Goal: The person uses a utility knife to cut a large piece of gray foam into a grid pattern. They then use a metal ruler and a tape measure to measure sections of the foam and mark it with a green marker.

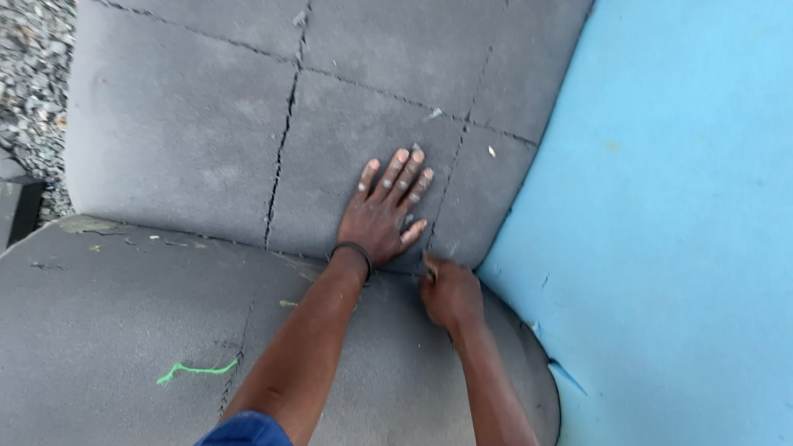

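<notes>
Left hand (382,211): laid flat, palm down and fingers spread, on the far grey foam panel (248,107); nothing is gripped. A dark band (353,252) is worn at its wrist.

Right hand (450,293): curled closed just near and right of the left hand, at the seam where the far panel meets the near grey foam panel (116,330). Its fingertips are pressed at the foam edge; whether anything is pinched cannot be told.

Far grey foam panel: set across the far and centre of the scene, marked by dark cracked seams running through it in a rough grid; small pale flecks are scattered on it.

Near grey foam panel: rounded in outline, lying nearest, partly overlapped by both forearms. A green scribble (194,370) is drawn on its left near part.

Blue foam sheet (677,248): placed along the right side, touching both grey panels.

Gravel (33,66): seen at the far left.
</notes>
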